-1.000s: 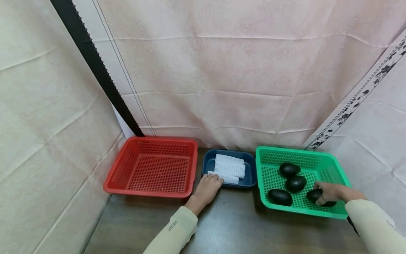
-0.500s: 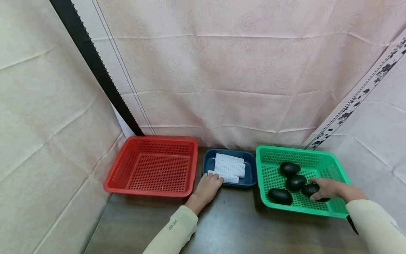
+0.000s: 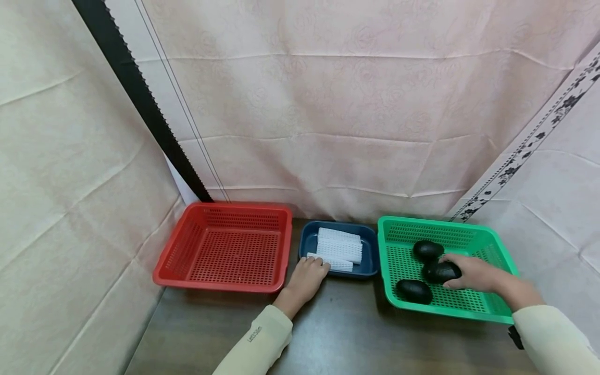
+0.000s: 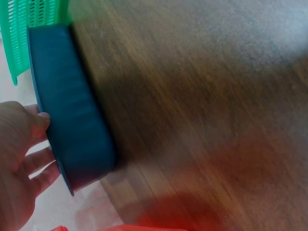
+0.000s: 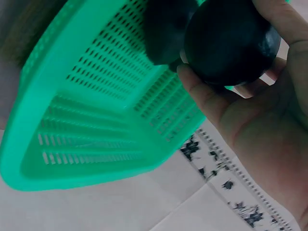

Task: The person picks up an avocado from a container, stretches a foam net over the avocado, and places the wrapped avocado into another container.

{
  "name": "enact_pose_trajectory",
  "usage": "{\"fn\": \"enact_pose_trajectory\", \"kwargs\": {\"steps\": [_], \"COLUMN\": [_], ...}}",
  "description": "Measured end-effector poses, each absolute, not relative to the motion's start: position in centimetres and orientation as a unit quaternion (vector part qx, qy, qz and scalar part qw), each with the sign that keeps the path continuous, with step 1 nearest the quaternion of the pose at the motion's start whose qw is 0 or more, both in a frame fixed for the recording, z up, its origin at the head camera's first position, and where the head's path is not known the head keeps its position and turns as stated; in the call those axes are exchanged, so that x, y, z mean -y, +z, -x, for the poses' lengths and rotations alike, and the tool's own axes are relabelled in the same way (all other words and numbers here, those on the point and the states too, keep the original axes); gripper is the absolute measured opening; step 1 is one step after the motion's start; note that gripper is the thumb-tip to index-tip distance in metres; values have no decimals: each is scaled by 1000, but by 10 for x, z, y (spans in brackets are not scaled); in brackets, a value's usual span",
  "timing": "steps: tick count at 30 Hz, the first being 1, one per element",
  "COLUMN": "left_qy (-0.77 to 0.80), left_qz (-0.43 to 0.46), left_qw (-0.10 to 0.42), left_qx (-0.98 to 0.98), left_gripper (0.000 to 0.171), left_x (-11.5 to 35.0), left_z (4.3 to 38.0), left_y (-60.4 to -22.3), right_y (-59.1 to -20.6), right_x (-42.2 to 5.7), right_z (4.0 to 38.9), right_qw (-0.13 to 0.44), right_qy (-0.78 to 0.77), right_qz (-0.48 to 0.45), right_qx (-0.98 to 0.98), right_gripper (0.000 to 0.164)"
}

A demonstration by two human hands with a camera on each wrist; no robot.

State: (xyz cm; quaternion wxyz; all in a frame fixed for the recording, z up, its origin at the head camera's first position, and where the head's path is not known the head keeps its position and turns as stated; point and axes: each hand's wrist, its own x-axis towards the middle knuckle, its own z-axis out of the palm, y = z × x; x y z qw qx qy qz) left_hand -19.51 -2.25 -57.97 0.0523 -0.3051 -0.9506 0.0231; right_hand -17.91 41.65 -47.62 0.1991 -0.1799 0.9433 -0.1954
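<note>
Black fruit (image 5: 231, 43) fills the right hand (image 3: 474, 273), fingers (image 5: 207, 100) half-curled round it, palm (image 5: 267, 127) visible only in wrist view.

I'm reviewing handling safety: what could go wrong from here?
The dark oval item looks smooth, so it might slip from the right hand. It could knock another dark item close by in the green basket. The left hand, at the edge of the blue tray, might tip it by pressing.
</note>
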Motion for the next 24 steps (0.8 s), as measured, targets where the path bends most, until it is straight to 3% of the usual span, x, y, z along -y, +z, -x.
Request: {"fn": "enact_pose_trajectory", "kwargs": {"steps": [8,19,24], "left_qy": [31,34,32], "left_qz": [303,303,308], "left_qw": [60,64,86], "left_qx": [951,950,947], "left_gripper": [38,31,20], "left_x": [22,23,24], "left_z": [194,195,194], "left_y": [-580,-580,-580], "right_y": [-467,-458,-458], "right_x": [-384,-336,-311], "right_z": [173,160,148], "right_qw": [152,88,36], "right_qy": [-194,-212,-208], "right_qz": [215,222,233], "right_qx": [-945,-948,-949], "right_gripper": [60,59,57]}}
